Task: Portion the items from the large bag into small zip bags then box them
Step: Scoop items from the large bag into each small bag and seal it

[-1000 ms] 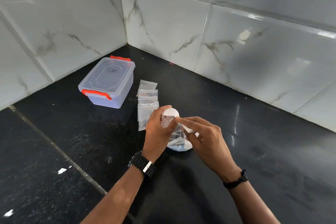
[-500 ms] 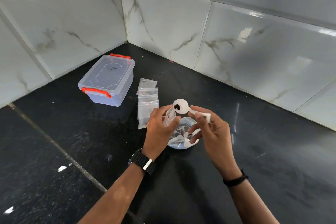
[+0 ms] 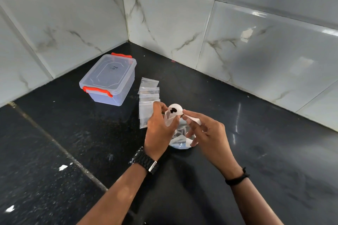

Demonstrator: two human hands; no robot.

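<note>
Toward the back corner of the black bench [image 3: 274, 151], on the left, stands a clear plastic box [image 3: 109, 80] with its lid on and orange latches at both ends; whether anything is inside cannot be told. Just right of it lies a row of small zip bags [image 3: 148, 95], overlapping one another flat on the bench and running from the tiled wall toward the person; some show dark bits inside. The nearest of them is partly hidden by the left hand [image 3: 159, 131], whose fingers curl round another small zip bag [image 3: 169, 119], held upright with its mouth upward. Touching that mouth is a white spoon [image 3: 175, 110], its round bowl carrying a few small dark items [image 3: 173, 110]. The right hand [image 3: 206, 133] pinches the spoon's handle between thumb and fingers. Below and between the two hands the large bag [image 3: 180, 139] sits on the bench, clear, crumpled and open, with dark pieces inside, partly covered by both hands.
</note>
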